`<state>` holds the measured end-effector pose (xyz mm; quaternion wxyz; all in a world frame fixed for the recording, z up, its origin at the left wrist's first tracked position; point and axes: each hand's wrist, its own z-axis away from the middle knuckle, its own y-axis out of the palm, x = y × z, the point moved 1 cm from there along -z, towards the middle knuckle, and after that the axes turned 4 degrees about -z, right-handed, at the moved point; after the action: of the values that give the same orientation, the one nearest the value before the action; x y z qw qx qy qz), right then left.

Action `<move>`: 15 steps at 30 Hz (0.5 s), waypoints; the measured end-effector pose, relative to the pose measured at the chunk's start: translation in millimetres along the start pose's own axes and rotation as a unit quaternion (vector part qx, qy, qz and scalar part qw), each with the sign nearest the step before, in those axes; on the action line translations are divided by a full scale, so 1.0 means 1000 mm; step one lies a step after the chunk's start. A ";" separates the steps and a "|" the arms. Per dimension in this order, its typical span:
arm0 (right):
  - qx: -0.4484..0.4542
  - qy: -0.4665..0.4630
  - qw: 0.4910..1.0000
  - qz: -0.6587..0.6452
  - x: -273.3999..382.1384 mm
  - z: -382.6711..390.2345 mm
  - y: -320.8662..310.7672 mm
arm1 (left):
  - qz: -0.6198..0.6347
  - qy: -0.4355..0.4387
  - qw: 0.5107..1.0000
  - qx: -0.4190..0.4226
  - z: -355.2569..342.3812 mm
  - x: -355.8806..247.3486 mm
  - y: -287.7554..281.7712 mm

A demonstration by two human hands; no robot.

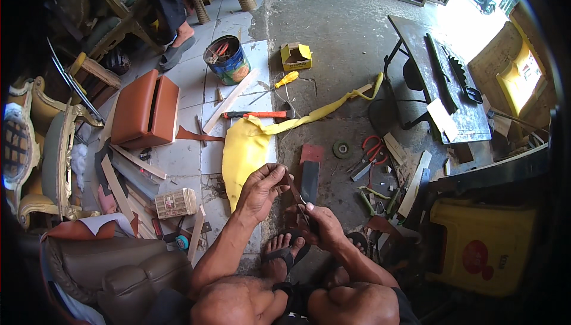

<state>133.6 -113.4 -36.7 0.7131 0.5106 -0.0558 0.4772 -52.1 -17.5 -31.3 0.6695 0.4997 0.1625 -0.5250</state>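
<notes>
Pinching a brown strip (294,189), my left grip (260,192) has its length slanting back toward my right grip (325,225), curled around a dark piece (305,221).

a workshop, apparently for furniture upholstery. around a yellow sheet (245,152) on the worn floor (333,33) lie wood offcuts (140,163) and a brown box-shaped piece (134,111) to its left, red-handled pliers (374,154) to its right; gilt-framed furniture (50,146) stands farther left of it.
</notes>
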 end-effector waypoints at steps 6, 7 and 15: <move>-0.007 -0.033 0.999 -0.031 -0.005 -0.001 -0.004 | 0.014 -0.002 1.000 0.018 0.002 0.000 0.001; -0.024 -0.034 0.999 -0.021 -0.004 -0.001 -0.003 | 0.020 -0.002 1.000 0.018 0.004 -0.001 0.002; -0.123 -0.084 0.979 0.138 0.006 0.000 0.010 | 0.062 -0.027 0.998 -0.005 0.008 -0.005 0.002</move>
<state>129.1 -109.3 -27.0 0.6906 0.4443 -0.2436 0.5160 -54.5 -21.6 -23.3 0.7074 0.4914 0.1153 -0.4947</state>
